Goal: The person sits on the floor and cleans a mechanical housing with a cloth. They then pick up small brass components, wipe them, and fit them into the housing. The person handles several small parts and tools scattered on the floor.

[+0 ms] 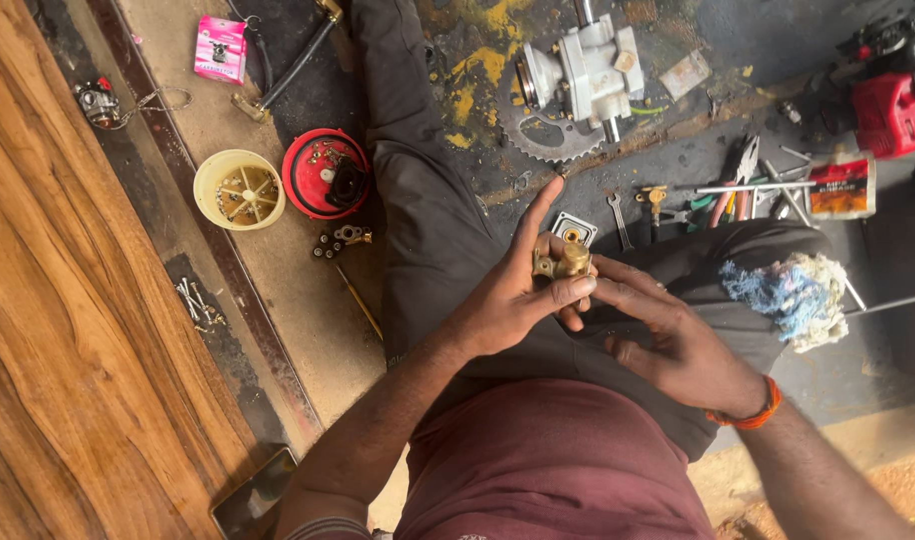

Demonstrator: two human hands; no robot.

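While pinching small brass part (563,262) over lap, left hand (508,300) fingers curled around it, right hand (678,345) fingertips touching, loosely spread, part's underside hidden.

The brass part (563,262) shows only its top; its lower half is hidden inside the fingers of the left hand (508,300) and behind the right hand (678,345). Beside that part, the red machine (893,105) far to its right is cut off by the picture's edge, and so is the phone (253,500) at the bottom edge. The loose screws (196,300) well to its left are too small to tell apart, as are the bits in the red cup (326,172)
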